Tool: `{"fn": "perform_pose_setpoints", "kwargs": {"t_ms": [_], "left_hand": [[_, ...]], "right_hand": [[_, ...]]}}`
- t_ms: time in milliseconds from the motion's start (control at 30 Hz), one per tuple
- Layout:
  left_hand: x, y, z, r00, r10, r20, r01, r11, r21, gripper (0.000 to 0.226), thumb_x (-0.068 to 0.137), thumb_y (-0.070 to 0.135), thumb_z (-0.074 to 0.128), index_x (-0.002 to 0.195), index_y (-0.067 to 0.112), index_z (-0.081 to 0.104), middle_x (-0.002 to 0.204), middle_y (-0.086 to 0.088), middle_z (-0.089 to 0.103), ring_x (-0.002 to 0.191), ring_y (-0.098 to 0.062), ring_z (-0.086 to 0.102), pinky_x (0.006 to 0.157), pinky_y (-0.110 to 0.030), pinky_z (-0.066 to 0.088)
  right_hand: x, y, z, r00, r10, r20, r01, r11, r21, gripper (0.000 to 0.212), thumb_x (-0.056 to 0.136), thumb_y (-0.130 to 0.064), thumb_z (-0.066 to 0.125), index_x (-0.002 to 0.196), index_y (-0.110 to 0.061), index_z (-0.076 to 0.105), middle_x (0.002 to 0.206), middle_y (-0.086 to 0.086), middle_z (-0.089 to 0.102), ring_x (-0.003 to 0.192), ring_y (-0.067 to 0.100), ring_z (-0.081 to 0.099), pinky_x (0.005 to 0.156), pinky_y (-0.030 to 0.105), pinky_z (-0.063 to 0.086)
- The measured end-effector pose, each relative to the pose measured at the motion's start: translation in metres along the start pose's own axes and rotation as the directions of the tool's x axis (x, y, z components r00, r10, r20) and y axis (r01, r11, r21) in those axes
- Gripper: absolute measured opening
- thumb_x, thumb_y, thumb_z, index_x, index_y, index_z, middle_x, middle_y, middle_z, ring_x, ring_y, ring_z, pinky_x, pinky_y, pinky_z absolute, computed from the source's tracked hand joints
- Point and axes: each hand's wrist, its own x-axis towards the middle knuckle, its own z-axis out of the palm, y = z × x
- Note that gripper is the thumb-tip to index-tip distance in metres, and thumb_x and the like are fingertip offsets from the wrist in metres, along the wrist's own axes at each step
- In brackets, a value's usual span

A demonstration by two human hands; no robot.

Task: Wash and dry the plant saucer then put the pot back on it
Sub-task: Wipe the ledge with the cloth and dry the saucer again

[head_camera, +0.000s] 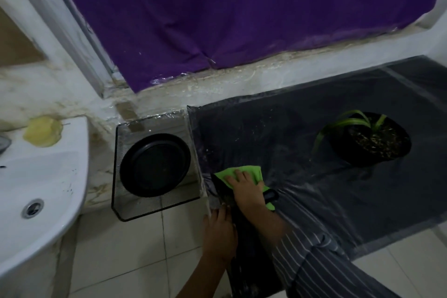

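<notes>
The black round saucer (154,164) leans inside a black wire-mesh rack (121,210), left of the table. A black pot (370,143) holding soil and a small green plant stands on the dark, plastic-covered table (278,133), far right. My right hand (246,189) presses down on a bright green cloth (242,170) at the table's front-left corner, fingers spread over it. A small black loop-shaped object (271,195) shows just beside that hand. My left hand (219,230) is at the table's left edge, fingers curled against it. A striped sleeve covers my right arm.
A white washbasin (43,176) with a drain sits at the left, a yellow sponge-like lump (42,130) on its rim. A purple curtain (242,12) hangs behind a stained white ledge. Pale floor tiles (135,249) lie below the rack.
</notes>
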Motion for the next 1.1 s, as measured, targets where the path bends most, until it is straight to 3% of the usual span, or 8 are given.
{"fn": "perform_pose_setpoints", "kwargs": {"t_ms": [300,433,533,633,700,767,833,1100], "left_hand": [[-0.007,-0.006,-0.006,1.0,0.027,-0.013,-0.027,0.999,-0.021,0.054,0.095,0.033,0.029,0.148,0.021,0.02,0.153,0.0,0.025,0.137,-0.022,0.029,0.109,-0.046,0.024],[-0.014,-0.004,-0.014,0.999,-0.017,-0.034,0.01,0.98,-0.198,0.052,0.095,0.029,0.033,0.146,0.022,0.024,0.151,-0.003,0.029,0.132,-0.023,0.038,0.106,-0.041,0.028],[-0.019,-0.001,-0.021,0.992,-0.033,-0.125,-0.023,0.906,-0.422,0.043,0.097,0.021,0.037,0.139,0.014,0.037,0.142,-0.006,0.041,0.126,-0.022,0.045,0.104,-0.034,0.035],[-0.025,0.006,-0.037,0.983,-0.093,-0.158,-0.055,0.673,-0.737,0.028,0.097,0.009,0.041,0.121,0.001,0.053,0.122,-0.012,0.057,0.112,-0.024,0.054,0.096,-0.033,0.044],[-0.031,0.011,-0.053,0.98,-0.192,-0.055,0.02,0.368,-0.93,0.019,0.097,0.007,0.041,0.101,0.001,0.058,0.101,-0.012,0.059,0.097,-0.024,0.056,0.083,-0.033,0.045],[-0.036,0.012,-0.067,0.975,-0.189,0.118,0.136,0.083,-0.987,0.022,0.099,0.019,0.039,0.089,0.012,0.057,0.092,-0.006,0.058,0.09,-0.022,0.055,0.074,-0.03,0.041],[-0.038,0.008,-0.073,0.964,-0.088,0.25,0.25,-0.008,-0.968,0.027,0.099,0.038,0.035,0.095,0.024,0.058,0.096,0.003,0.062,0.094,-0.019,0.056,0.076,-0.03,0.041],[-0.043,-0.019,-0.067,0.939,-0.05,0.34,0.295,-0.39,-0.872,0.034,0.091,0.019,0.055,0.119,0.0,0.06,0.096,-0.013,0.07,0.085,-0.027,0.064,0.078,-0.036,0.052]], "right_hand": [[-0.065,0.018,-0.006,1.0,-0.011,0.022,0.007,0.979,0.203,0.047,0.094,-0.013,0.039,0.138,-0.028,0.041,0.148,-0.005,0.038,0.135,0.013,0.036,0.109,0.047,0.03],[-0.08,0.021,-0.036,0.986,0.073,-0.147,0.025,0.817,0.577,0.033,0.097,-0.01,0.044,0.128,-0.013,0.055,0.125,0.005,0.06,0.112,0.02,0.056,0.096,0.018,0.039],[-0.091,0.024,-0.059,0.978,0.134,-0.159,0.041,0.626,0.779,0.026,0.098,-0.011,0.044,0.119,-0.012,0.059,0.113,0.004,0.064,0.109,0.02,0.058,0.088,0.02,0.043],[-0.104,0.025,-0.077,0.986,0.16,-0.041,-0.017,0.348,0.937,0.024,0.1,-0.021,0.044,0.118,-0.019,0.06,0.11,-0.003,0.065,0.105,0.017,0.061,0.082,0.023,0.05],[-0.106,0.024,-0.085,0.98,0.185,0.072,-0.095,0.119,0.988,0.025,0.099,-0.021,0.045,0.117,-0.017,0.062,0.11,0.003,0.068,0.102,0.022,0.064,0.088,0.036,0.053],[-0.108,0.021,-0.091,0.973,0.171,0.154,-0.139,-0.096,0.986,0.023,0.096,-0.017,0.047,0.112,-0.016,0.064,0.105,0.009,0.072,0.098,0.028,0.067,0.088,0.042,0.054],[-0.108,0.016,-0.094,0.97,0.132,0.205,-0.174,-0.216,0.961,0.021,0.094,-0.015,0.049,0.106,-0.015,0.065,0.1,0.01,0.074,0.094,0.029,0.068,0.079,0.039,0.056],[-0.092,-0.009,-0.095,0.968,0.056,0.245,-0.242,-0.066,0.968,0.036,0.078,-0.039,0.071,0.104,-0.016,0.069,0.097,0.007,0.075,0.091,0.023,0.071,0.081,0.036,0.057]]}}
